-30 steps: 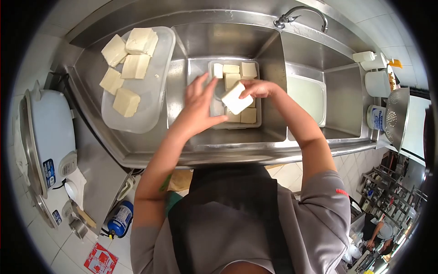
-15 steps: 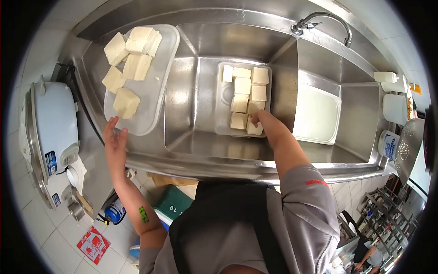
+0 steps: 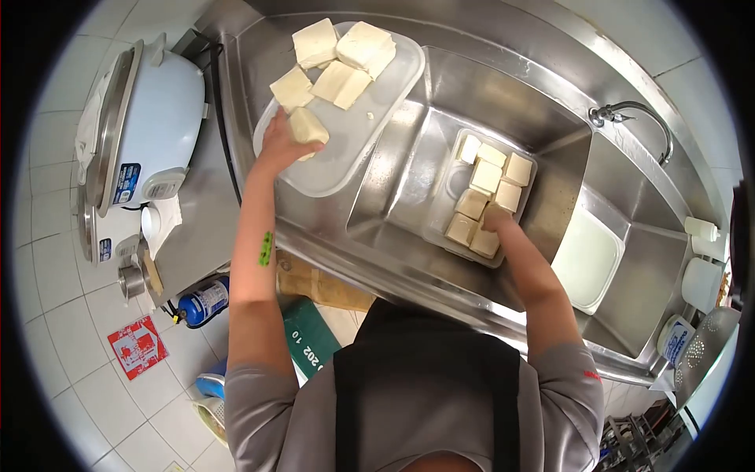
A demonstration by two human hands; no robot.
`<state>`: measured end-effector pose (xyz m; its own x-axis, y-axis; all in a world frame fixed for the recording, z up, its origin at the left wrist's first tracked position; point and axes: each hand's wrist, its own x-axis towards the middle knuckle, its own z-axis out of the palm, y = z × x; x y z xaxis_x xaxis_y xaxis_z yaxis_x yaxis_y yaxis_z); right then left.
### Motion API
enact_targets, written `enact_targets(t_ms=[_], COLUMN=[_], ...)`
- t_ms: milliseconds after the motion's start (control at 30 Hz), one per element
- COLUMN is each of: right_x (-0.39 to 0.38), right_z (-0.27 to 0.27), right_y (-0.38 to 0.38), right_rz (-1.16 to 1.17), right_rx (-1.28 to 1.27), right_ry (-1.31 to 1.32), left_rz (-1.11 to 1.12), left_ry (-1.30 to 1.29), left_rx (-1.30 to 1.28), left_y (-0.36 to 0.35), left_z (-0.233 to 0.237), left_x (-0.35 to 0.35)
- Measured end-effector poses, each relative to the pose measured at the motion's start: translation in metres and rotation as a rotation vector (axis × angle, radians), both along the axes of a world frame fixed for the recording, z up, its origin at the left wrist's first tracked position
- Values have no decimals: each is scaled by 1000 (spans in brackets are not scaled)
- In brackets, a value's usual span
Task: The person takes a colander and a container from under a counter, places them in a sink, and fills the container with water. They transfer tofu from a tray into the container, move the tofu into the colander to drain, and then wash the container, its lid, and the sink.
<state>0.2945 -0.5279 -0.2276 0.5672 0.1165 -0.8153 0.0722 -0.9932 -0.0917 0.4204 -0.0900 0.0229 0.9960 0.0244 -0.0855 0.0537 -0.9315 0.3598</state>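
Pale cream blocks that look like tofu lie on a translucent white lid or tray point(image 3: 354, 149) at the left of the sink. My left hand point(image 3: 283, 145) is wrapped around the nearest tofu block point(image 3: 307, 126) there, thumb on one side and fingers on the other. In the middle basin, a clear plastic container point(image 3: 440, 224) holds several tofu blocks point(image 3: 487, 177) in two rows. Inside its near end, my right hand point(image 3: 494, 219) has its fingers closed down at a tofu block point(image 3: 483, 242); the fingertips are partly hidden.
The steel sink has a divider between its basins and a faucet point(image 3: 633, 118) at the back right. Another container point(image 3: 590, 259) with whitish contents sits in the right basin. At left are rice cookers point(image 3: 153, 126) on a steel counter. A blue extinguisher point(image 3: 204, 303) stands below.
My left hand has moved from beside the lid onto the nearest tofu block and closed around it. My right hand stays at the container's near end. The view has turned and shifted left.
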Motion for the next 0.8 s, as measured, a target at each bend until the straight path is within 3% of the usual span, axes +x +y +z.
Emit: enact_targets(t_ms=[67,133,200,267,333,467,533,600,667,800], right_x=[37,59,76,89,99,121,120,116,112,102], right_z=[45,77,146,180,228,254,268,292,290,255], right_y=[10,19,48,87,126,191,206,189,169,99], right_rz=[50,-49,-219,-520,-636,-561,-654,-664,-655,-579], right_rx=[116,321,584,1113,1373,1358,1316,1324,1331,1463], right_ry=[107,-88,-181,-54,121,49,-43,17,80,300], left_rz=[-19,-10,-6,-49,-30,14,-57,-123,-165,-276], left_ry=[88,38,-9,-129,-136,-157,-213,-239,-386,-269], left_rx=[20,32,47,-4,-78,-346,-326,-325,-7,-161], left_y=[-8,-12,-11,-6,-4,-9,-35,-81,-134,-200], left_z=[-4,-8,-14,-19,-18,-17,9,37,61,60], left_x=[1,-3,-4,-4,-5,-14,-24,-43,-60,-92])
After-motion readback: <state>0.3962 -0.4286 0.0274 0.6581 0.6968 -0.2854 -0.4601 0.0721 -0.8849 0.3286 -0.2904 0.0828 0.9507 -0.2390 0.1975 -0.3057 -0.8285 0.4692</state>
